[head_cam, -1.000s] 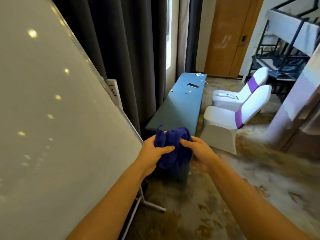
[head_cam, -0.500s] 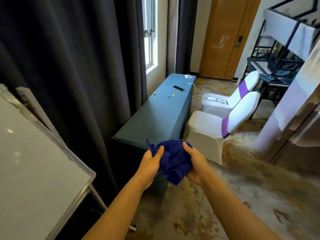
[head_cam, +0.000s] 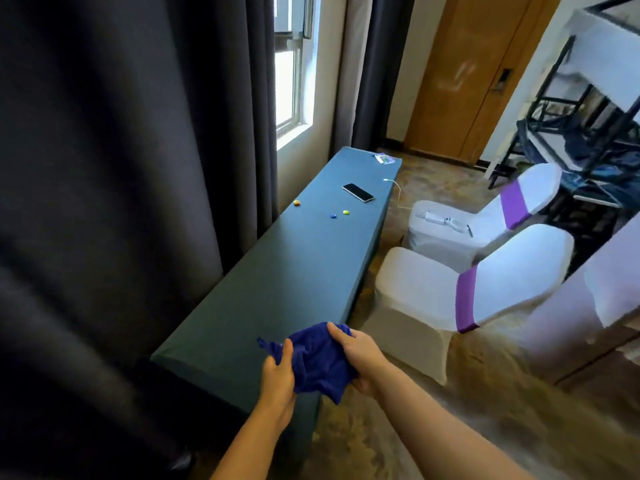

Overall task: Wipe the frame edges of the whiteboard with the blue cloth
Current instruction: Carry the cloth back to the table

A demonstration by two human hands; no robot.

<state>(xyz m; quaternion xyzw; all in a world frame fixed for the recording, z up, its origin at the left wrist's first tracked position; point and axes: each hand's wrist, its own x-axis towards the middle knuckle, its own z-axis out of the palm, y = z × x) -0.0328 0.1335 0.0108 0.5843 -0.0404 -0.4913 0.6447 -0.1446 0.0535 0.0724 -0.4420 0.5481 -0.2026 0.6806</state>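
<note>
Daylight enters through the window (head_cam: 294,71) at twelve o'clock, overexposed to near white. It brightens the far end of the green table (head_cam: 294,271) and the white chair covers (head_cam: 512,271) at three o'clock. The dark curtain (head_cam: 104,168) from nine to seven o'clock is deep in shadow. Wide-angle bending warps the edges; the right side smears with motion blur

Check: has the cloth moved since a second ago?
Yes. The cloth, then beside the whiteboard, now sits over the table's near end, in both hands.
</note>
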